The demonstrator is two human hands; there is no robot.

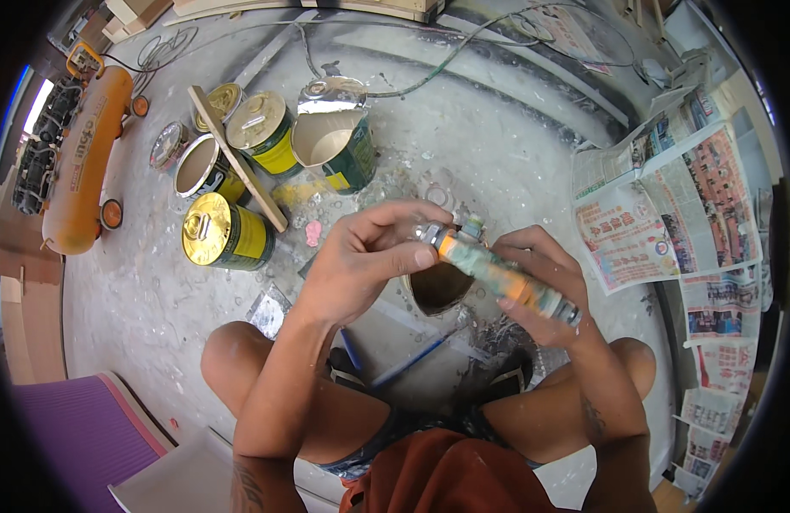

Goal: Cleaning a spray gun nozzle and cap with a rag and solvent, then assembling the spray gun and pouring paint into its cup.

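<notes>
Between my hands is a paint-smeared orange spray gun (485,268) with metal ends, held slanting down to the right. My left hand (365,248) pinches its silver front end between thumb and fingers. Behind the body, my right hand (544,286) is closed around it, with some fingers hidden. Directly beneath stands an open round container (437,293) with a dark brownish inside, partly covered by the hands and the gun. Two blue sticks, one a longer blue stick (416,357), lie on the floor between my feet.
Several paint cans stand ahead left, including an open can (348,154) and a gold-lidded can (228,231). A wooden stick (236,158) leans across them. An orange air compressor (87,162) is far left. A hose (429,81) crosses the floor; newspaper sheets (668,205) cover the right.
</notes>
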